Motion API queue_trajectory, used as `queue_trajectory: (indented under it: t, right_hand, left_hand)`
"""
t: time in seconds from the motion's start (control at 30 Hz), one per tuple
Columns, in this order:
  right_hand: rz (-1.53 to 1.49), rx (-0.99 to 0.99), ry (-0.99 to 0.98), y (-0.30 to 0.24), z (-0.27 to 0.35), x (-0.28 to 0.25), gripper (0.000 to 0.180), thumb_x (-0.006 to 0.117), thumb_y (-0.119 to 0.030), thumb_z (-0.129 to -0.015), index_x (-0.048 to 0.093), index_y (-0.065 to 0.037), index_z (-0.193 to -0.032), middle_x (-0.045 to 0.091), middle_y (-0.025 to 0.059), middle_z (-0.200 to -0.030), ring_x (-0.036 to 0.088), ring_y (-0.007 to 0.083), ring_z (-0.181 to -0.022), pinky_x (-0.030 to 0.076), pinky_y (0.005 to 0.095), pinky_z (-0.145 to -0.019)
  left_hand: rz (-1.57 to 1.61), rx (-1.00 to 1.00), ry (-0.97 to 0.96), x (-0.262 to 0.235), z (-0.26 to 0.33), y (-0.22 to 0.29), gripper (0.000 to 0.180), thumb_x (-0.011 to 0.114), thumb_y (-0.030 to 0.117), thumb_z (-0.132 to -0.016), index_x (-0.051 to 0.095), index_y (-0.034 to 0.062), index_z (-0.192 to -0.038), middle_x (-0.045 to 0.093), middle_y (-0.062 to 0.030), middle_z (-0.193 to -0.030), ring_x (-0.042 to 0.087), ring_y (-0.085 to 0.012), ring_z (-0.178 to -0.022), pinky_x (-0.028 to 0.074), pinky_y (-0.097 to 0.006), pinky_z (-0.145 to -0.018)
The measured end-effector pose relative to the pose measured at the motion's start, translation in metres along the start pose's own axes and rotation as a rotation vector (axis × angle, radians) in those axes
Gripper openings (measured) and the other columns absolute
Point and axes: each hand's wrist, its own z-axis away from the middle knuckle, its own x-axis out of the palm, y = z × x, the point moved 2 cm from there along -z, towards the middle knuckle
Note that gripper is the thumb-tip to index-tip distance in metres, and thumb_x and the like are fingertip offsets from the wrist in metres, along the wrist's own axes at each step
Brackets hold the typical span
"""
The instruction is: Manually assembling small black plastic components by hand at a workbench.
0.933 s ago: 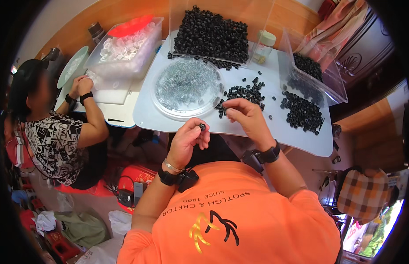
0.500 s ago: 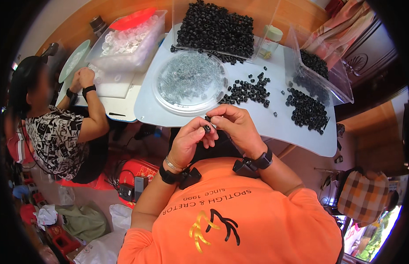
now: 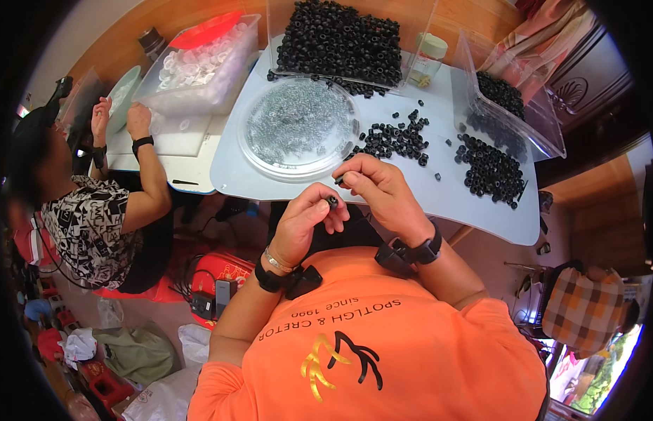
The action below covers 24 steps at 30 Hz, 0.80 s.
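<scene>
My left hand [image 3: 309, 223] pinches a small black ring-shaped part [image 3: 333, 202] between thumb and fingers, just below the white table's front edge [image 3: 383, 200]. My right hand [image 3: 378, 191] is right beside it, fingertips pinched on another tiny black piece [image 3: 340, 180]. Both wrists wear black bands. Straight ahead lies a round clear dish of small clear parts [image 3: 298, 126]. A loose pile of black rings [image 3: 398, 138] lies to its right.
A clear bin heaped with black rings [image 3: 340, 41] stands at the back, another bin [image 3: 512, 105] and a loose heap [image 3: 489, 168] at right. A small jar [image 3: 427, 59] stands between. On the left a seated person [image 3: 95, 210] works beside a bin of clear parts [image 3: 203, 59].
My right hand came back from the loose black pile to meet my left hand at the table edge. The person on the left raised both hands to the table.
</scene>
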Motion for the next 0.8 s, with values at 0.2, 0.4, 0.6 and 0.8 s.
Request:
queue_trajectory:
  t: [0.2,0.4,0.6,0.8]
  right_hand:
    - [0.411,-0.202,-0.042,-0.025,0.004,-0.005,0.012,0.057,-0.01,-0.09,0.065,-0.002,-0.094,0.059,0.0083,-0.08,0.057,0.0222,-0.078,0.045,0.0317,-0.071]
    - [0.555,-0.297,-0.065,-0.025,0.006,0.001,0.008,0.059,-0.009,-0.087,0.065,-0.005,-0.091,0.061,0.0096,-0.081,0.058,0.0283,-0.078,0.047,0.0352,-0.071]
    - [0.583,-0.322,-0.066,-0.019,0.006,0.005,0.008,0.061,-0.01,-0.087,0.065,-0.005,-0.091,0.062,0.0101,-0.082,0.058,0.0284,-0.078,0.047,0.0358,-0.071]
    - [0.427,-0.315,0.032,-0.002,0.011,0.013,0.018,0.063,-0.005,-0.084,0.068,-0.004,-0.102,0.063,0.0096,-0.084,0.059,0.0233,-0.08,0.047,0.0323,-0.071]
  left_hand:
    - [-0.026,-0.002,0.037,-0.004,0.0,0.0,0.03,0.047,0.03,-0.096,0.055,0.0019,-0.1,0.06,-0.0062,-0.085,0.058,-0.0132,-0.074,0.043,-0.024,-0.066]
    - [-0.042,-0.013,0.071,-0.001,0.001,0.001,0.027,0.046,0.027,-0.096,0.055,0.0016,-0.099,0.059,-0.0045,-0.083,0.056,-0.0124,-0.072,0.042,-0.024,-0.065]
    - [-0.176,-0.003,0.061,-0.004,0.001,-0.001,0.032,0.044,0.03,-0.096,0.055,0.0012,-0.102,0.059,-0.0057,-0.082,0.056,-0.0125,-0.072,0.043,-0.024,-0.067]
    - [-0.043,0.013,0.145,0.003,0.001,0.002,0.025,0.042,0.023,-0.098,0.054,0.0006,-0.101,0.057,-0.0039,-0.081,0.053,-0.0107,-0.071,0.043,-0.024,-0.065]
